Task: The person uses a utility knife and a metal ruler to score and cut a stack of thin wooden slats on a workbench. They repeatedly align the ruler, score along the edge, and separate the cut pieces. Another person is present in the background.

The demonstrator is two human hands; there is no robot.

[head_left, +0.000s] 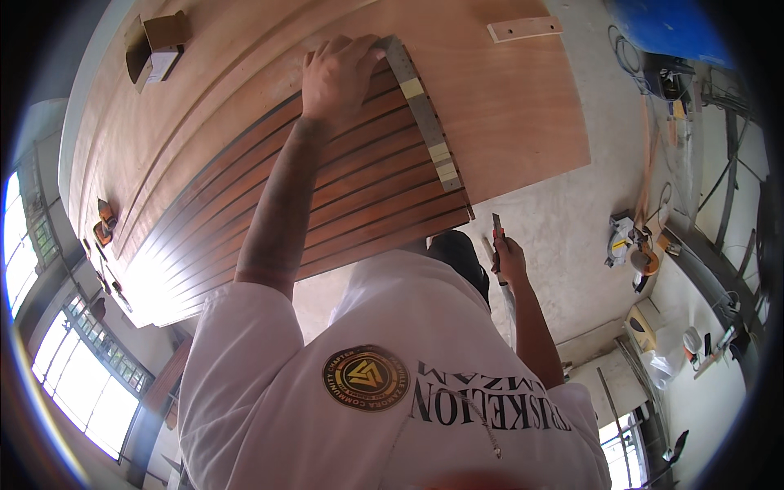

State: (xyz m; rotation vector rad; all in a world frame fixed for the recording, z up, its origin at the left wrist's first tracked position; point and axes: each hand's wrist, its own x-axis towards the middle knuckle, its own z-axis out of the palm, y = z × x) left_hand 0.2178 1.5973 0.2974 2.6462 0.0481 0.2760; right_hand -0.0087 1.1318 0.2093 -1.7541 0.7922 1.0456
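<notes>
My left hand reaches far over the reddish-brown slatted wood panel, which has dark lines between its slats. Its fingers are bent, with thumb and forefinger against the far end of a grey strip bearing pale yellow patches. That strip lies along the panel's right end. At right, apart from the panel, my right hand is closed around a red utility knife. The knife's blade points away from me and touches nothing visible.
The slatted panel lies on a larger plywood sheet. A small wood block with two holes rests at its far right. An opened small carton sits far left, and an orange power tool near the left edge. More tools lie on the floor at right.
</notes>
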